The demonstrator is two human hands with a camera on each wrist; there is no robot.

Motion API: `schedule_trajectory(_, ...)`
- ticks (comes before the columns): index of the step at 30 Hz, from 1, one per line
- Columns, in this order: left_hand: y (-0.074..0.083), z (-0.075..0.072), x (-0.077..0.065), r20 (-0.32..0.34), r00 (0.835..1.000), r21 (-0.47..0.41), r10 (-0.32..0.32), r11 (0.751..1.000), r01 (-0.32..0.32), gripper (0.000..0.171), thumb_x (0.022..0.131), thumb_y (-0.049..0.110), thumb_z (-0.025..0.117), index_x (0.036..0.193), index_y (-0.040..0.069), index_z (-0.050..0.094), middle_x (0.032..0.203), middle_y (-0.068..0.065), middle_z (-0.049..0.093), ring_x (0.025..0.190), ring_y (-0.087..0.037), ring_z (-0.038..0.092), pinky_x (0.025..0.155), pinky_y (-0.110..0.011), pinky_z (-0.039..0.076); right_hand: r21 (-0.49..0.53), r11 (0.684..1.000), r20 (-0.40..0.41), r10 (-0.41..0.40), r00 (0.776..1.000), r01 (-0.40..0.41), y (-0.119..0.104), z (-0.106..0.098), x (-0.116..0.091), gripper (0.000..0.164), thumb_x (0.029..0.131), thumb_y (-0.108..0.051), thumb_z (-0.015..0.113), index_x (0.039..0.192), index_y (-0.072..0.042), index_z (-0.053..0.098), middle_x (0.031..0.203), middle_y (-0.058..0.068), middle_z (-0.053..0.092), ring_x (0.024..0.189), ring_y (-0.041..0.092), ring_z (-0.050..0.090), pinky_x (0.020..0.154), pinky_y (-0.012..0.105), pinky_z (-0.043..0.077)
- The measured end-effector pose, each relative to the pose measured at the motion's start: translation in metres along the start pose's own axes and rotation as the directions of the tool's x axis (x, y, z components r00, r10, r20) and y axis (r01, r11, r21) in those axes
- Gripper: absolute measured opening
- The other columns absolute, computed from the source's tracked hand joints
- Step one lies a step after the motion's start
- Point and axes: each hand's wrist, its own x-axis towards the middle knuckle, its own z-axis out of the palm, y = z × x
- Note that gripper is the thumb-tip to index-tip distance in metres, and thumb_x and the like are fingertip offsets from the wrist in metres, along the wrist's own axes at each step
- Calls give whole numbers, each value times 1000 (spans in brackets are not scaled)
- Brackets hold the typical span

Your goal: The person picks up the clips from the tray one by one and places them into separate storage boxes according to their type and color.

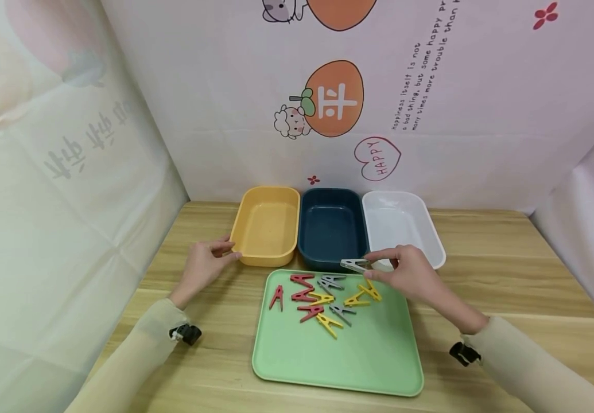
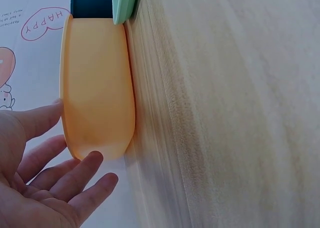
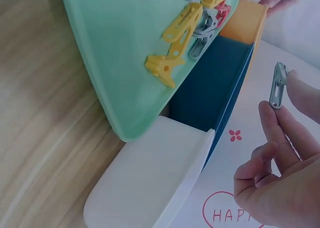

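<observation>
Clothespin (image 3: 277, 87) sits pinched between the right fingers (image 3: 272, 130), left fingers (image 2: 82, 173) spread at yellow bin (image 2: 95, 78)

The head view is bright; wrist views seem dimmer, softer.

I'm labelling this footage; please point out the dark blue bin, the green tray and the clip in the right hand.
Dark blue bin (image 1: 332, 228), head view: bare inside floor.
Green tray (image 1: 338, 358), head view: bare lower surface.
Held gray clip (image 3: 278, 84), right wrist view: its middle.
</observation>
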Motion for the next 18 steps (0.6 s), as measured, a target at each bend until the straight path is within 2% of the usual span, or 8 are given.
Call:
schedule_trajectory(8,-1,0,0,-7,1000,9,-2,1000,2,36,91,15,86,118,-6,77,138,-20,65,109,-36,73,88,-45,61,36,999,14,26,1000,-27,-4,2,16,31,87,-20,89,115,-7,82,59,0,36,60,23,43,52,29,32)
schedule_trajectory(13,-1,-1,0,-13,1000,6,-15,1000,16,36,90,16,87,118,-5,77,136,-20,66,107,-36,74,87,-45,61,75,997,13,10,1000,-11,-8,6,25,32,89,-19,88,116,-4,81,54,-3,34,54,23,41,46,28,29)
schedule_trajectory(18,-1,0,1,-18,1000,-6,-21,1000,21,36,89,16,88,117,-5,77,135,-20,67,106,-35,74,86,-43,62,69,998,7,11,1000,-11,-12,9,35,31,89,-19,88,116,-5,81,54,-3,35,54,24,42,46,28,29)
